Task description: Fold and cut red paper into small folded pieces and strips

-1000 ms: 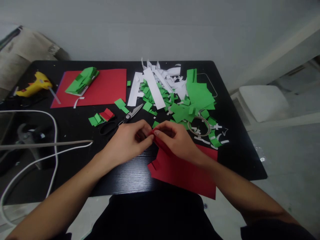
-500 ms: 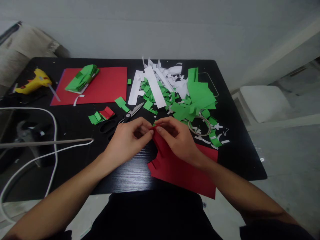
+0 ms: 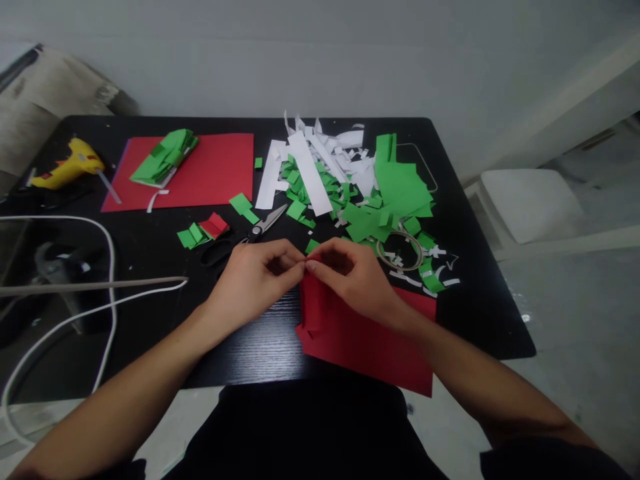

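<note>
1. Left hand (image 3: 253,273): thumb and fingers pinching the top edge of a folded red paper piece (image 3: 312,303), tips right up against the other hand's.
2. Right hand (image 3: 365,280): same deal, thumb and fingers pinched on that same edge. The piece hangs from the fingertips towards the body; can't really tell if its lower end touches the paper behind it.
3. Below the right fingers and wrist there's a loose red sheet (image 3: 383,343) on the black worktop (image 3: 255,357), one corner poking past the near edge.
4. Just left of the left fingers, scissors (image 3: 259,231), blades pointing away from the body, handles partly hidden by the hand. Further left of those, a little folded red scrap (image 3: 214,225) beside some green ones (image 3: 193,235).
5. Straight beyond the fingers: a messy heap of white strips (image 3: 311,175) and green bits (image 3: 325,185). Right of the right fingers, a ring (image 3: 401,268), looks like a tape roll.
6. Way off to the left and beyond the fingers, a yellow glue gun (image 3: 70,168), plus a green folded bundle (image 3: 165,157) on another red sheet (image 3: 225,170).
</note>
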`<action>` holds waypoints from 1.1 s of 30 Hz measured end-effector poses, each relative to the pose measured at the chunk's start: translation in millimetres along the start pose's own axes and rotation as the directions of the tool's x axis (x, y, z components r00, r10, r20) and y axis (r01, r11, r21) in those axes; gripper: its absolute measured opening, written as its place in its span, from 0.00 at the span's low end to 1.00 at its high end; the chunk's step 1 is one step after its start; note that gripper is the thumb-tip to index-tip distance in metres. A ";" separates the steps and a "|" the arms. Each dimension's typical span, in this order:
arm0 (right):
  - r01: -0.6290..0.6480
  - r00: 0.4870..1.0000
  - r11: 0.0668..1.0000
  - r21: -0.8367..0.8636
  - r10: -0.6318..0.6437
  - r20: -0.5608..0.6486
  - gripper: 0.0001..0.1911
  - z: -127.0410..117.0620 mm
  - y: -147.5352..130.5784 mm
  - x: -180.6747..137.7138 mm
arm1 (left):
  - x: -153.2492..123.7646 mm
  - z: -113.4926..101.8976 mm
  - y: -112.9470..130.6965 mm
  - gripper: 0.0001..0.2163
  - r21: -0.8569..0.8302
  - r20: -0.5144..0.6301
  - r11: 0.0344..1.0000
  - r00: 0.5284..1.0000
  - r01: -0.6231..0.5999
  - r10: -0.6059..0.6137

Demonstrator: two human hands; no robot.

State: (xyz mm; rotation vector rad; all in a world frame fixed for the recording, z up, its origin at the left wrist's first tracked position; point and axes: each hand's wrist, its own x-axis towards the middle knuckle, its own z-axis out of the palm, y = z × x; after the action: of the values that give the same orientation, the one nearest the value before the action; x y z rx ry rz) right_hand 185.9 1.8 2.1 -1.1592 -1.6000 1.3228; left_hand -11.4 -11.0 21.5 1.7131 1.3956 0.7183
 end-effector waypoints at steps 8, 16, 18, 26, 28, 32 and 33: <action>0.036 0.998 0.992 -0.121 -0.029 0.062 0.01 -8.8 -10.2 4.7 | -0.7 1.6 4.8 0.06 0.038 0.001 0.999 1.000 0.002 -0.002; 0.060 0.988 0.983 -0.175 -0.033 0.152 0.02 -17.6 -12.5 8.8 | -0.9 1.6 6.4 0.06 0.004 0.035 0.999 0.999 0.033 -0.033; 0.064 0.986 0.979 -0.193 -0.033 0.161 0.02 -19.2 -13.7 8.4 | -1.0 1.4 7.4 0.06 -0.004 0.034 0.999 0.999 0.041 -0.040; 0.066 0.990 0.974 -0.215 -0.037 0.135 0.03 -19.6 -15.0 6.4 | 0.3 -1.2 9.1 0.05 -0.003 0.047 0.999 0.998 0.040 -0.040; 0.065 0.990 0.977 -0.201 -0.038 0.134 0.03 -18.9 -14.6 6.2 | 0.7 -1.1 8.3 0.05 -0.013 0.062 0.999 0.997 0.053 -0.052; 0.041 0.984 0.994 -0.106 -0.021 0.176 0.08 -18.8 -14.3 6.1 | 0.9 -0.8 7.9 0.06 -0.021 0.075 0.997 0.995 0.068 -0.066; 0.031 0.982 0.995 -0.092 -0.013 0.187 0.09 -19.2 -14.5 6.2 | 0.9 -0.9 8.1 0.05 -0.016 0.073 0.998 0.995 0.067 -0.065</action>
State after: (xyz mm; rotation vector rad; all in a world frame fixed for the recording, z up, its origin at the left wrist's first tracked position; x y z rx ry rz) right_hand 199.2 12.8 19.9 -1.0961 -1.8227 1.3877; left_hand -7.7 -10.6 28.8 1.6545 1.3842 0.6247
